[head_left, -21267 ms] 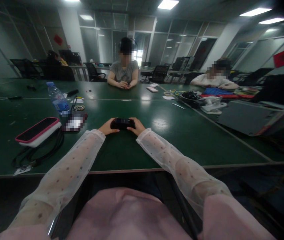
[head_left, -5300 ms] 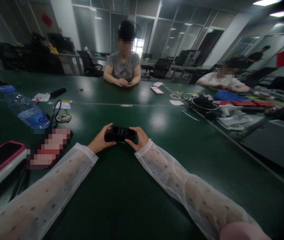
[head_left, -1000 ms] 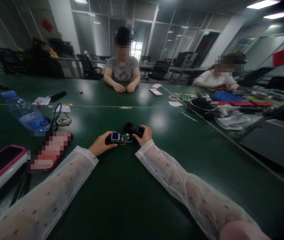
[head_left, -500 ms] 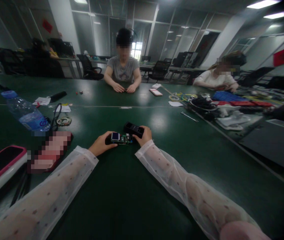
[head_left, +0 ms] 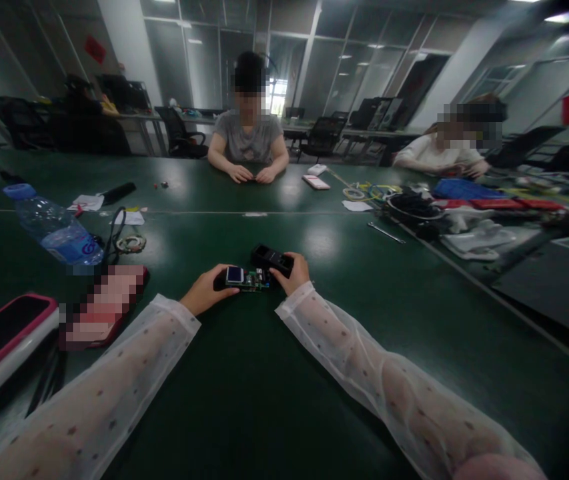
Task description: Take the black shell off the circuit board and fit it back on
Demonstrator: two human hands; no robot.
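Note:
Over the middle of the green table, my left hand (head_left: 209, 289) grips a green circuit board (head_left: 250, 281) by its left end. A small screen (head_left: 235, 274) in a pale frame sits on that board. Just beyond it, my right hand (head_left: 295, 272) is closed on the right end of a black plastic housing (head_left: 270, 259), which has a rectangular opening. Board and housing lie close together; whether they touch I cannot tell. My palms hide the outer ends of both parts.
To the left stand a tilted water bottle (head_left: 59, 230), a red phone (head_left: 109, 307) and a pink-edged white device (head_left: 9, 340). A wrench (head_left: 385, 233) and tangled cables (head_left: 409, 205) lie right. Across the green table (head_left: 244, 400) sit two people; a grey box (head_left: 559, 287) is at right.
The whole view has shifted slightly, so things appear a little further right. My hands keep their holds on the circuit board and the black housing.

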